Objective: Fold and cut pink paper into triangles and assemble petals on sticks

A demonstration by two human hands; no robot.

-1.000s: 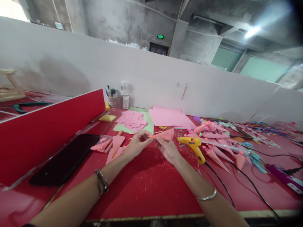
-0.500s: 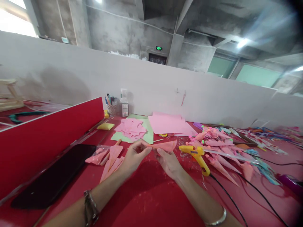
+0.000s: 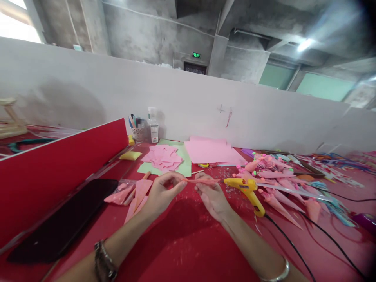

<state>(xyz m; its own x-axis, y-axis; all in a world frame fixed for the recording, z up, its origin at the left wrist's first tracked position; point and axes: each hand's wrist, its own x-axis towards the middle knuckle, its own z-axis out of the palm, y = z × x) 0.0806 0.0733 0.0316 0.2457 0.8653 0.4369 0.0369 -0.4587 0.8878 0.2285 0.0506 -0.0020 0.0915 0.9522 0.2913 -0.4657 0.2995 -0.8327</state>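
Observation:
A thin pink piece (image 3: 207, 181), seen nearly edge-on, stretches between my two hands above the red table. My left hand (image 3: 166, 192) pinches its left end between thumb and fingers. Around its middle, the fingers of my right hand (image 3: 212, 196) are closed, and the piece's right tip sticks out past them. Just right of that tip lies a yellow glue gun (image 3: 246, 190) with a clear glue stick in its back. Pink cut pieces (image 3: 143, 192) and a wooden stick lie left of my left hand.
Pink scraps (image 3: 164, 156) lie on a green sheet (image 3: 186, 164), beside large pink sheets (image 3: 211, 150). Several pink cones (image 3: 276, 203) are piled at the right, near black cables. A black tray-like object (image 3: 64, 219) and a red divider (image 3: 73, 156) stand left; a pen cup (image 3: 137, 133) is behind.
The pink piece has turned from showing its broad face to nearly edge-on, and my right hand's fingers have shifted on it. The camera view has shifted slightly.

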